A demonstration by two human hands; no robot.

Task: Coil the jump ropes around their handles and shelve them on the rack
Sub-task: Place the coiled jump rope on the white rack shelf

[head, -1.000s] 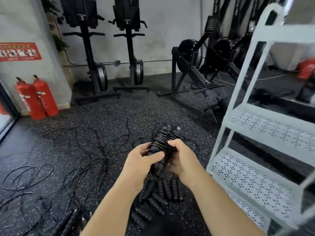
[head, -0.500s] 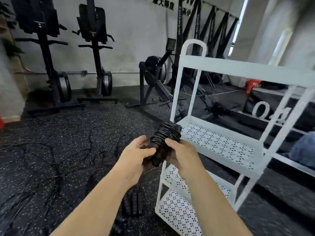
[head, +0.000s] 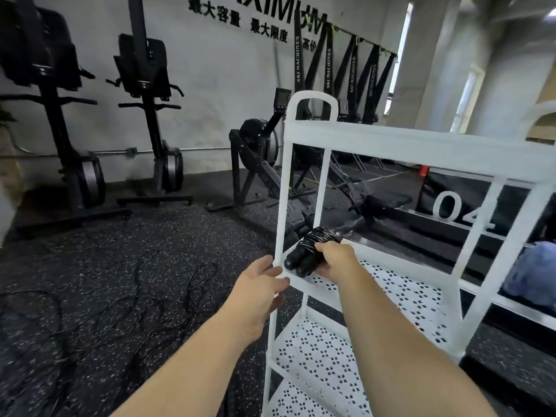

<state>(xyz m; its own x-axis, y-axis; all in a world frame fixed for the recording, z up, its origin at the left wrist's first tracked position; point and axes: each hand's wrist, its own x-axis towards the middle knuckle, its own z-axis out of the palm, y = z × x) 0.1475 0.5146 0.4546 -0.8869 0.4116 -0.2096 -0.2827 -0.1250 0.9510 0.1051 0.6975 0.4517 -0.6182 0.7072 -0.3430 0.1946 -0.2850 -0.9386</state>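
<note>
My right hand (head: 334, 260) grips a coiled black jump rope (head: 310, 251), its cord wound round the two handles, and holds it just above the left end of the white rack's (head: 391, 152) middle perforated shelf (head: 406, 293). My left hand (head: 261, 284) hangs with relaxed fingers beside the rack's front left post, holding nothing. Loose black jump ropes (head: 126, 299) lie tangled on the speckled floor to the left.
The rack has a top shelf and a lower perforated shelf (head: 319, 365). Ski machines (head: 150, 124) stand against the back wall, and a rowing machine (head: 264, 164) sits behind the rack. A blue bundle (head: 532, 275) lies at the right.
My view swung right and up toward the rack. My left hand let go of the coiled rope, and my right hand carried it forward over the middle shelf.
</note>
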